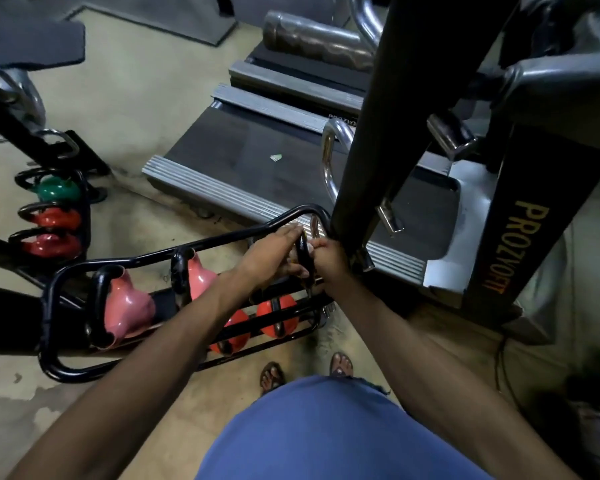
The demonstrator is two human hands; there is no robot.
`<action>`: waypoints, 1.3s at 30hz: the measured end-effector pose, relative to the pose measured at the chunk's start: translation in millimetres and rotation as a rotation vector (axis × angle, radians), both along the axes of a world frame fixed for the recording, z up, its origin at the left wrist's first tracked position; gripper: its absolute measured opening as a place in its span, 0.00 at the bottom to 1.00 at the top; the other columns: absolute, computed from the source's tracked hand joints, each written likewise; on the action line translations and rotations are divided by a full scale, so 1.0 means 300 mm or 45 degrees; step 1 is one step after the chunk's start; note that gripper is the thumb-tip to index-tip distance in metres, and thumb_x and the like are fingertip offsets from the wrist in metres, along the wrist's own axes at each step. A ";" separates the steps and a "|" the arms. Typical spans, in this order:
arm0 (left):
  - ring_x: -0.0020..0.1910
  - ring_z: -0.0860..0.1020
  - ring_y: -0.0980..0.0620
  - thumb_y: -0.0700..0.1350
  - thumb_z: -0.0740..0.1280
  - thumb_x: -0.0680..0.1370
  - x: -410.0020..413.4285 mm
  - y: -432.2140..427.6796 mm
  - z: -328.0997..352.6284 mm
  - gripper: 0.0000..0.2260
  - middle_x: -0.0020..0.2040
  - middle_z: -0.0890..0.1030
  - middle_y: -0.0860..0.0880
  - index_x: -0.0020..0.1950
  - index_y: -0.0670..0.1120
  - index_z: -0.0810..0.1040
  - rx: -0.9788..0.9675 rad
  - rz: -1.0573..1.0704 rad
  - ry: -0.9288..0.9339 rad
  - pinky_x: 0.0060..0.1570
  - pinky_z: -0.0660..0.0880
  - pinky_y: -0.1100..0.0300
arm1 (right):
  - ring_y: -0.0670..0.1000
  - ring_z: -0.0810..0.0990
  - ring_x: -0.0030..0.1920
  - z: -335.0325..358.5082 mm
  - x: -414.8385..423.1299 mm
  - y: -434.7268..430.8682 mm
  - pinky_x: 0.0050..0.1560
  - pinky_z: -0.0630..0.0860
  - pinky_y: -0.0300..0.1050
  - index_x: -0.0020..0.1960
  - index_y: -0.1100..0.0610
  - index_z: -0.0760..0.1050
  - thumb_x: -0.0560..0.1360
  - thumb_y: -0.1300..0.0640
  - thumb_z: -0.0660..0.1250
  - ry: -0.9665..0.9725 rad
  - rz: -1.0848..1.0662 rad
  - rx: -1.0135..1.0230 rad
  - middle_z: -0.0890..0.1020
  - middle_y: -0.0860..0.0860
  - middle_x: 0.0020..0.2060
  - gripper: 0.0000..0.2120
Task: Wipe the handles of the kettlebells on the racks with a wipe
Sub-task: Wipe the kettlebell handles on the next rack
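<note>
A black kettlebell handle [305,252] stands upright at the right end of the near black rack [51,306]. My left hand [274,252] grips this handle from the left, fingers over its top and thumb below. My right hand [328,254] is curled against the handle's right side and pinches a small pale wipe [310,249], most of it hidden between the hands. That kettlebell's body is hidden under my hands. Two pink kettlebells [129,308] [199,276] sit further left on the top tier. Orange kettlebells [278,318] lie on the tier below.
A second rack at the left holds a green kettlebell [54,188] and red kettlebells [54,220]. A treadmill deck [257,157] lies just behind the near rack. A black machine column [371,133] stands right beside my right hand. My sandalled feet [272,375] are on the floor.
</note>
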State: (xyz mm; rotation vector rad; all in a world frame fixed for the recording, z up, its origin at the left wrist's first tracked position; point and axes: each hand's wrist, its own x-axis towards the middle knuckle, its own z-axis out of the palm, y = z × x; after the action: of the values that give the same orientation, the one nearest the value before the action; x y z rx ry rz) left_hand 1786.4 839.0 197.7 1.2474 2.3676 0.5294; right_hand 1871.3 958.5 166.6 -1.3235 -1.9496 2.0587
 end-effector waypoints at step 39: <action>0.62 0.79 0.51 0.34 0.59 0.78 -0.200 0.092 0.148 0.21 0.63 0.82 0.48 0.65 0.48 0.81 -0.066 0.160 -0.260 0.59 0.72 0.61 | 0.61 0.78 0.60 0.199 -0.152 -0.048 0.62 0.70 0.63 0.69 0.55 0.75 0.81 0.55 0.58 -0.395 2.085 2.360 0.81 0.55 0.61 0.18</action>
State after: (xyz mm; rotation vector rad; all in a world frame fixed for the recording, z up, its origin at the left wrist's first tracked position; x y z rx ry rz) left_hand 1726.3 866.7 242.2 0.9769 2.2810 0.6000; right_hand 1825.7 944.2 226.2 0.6424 -3.3076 -0.9835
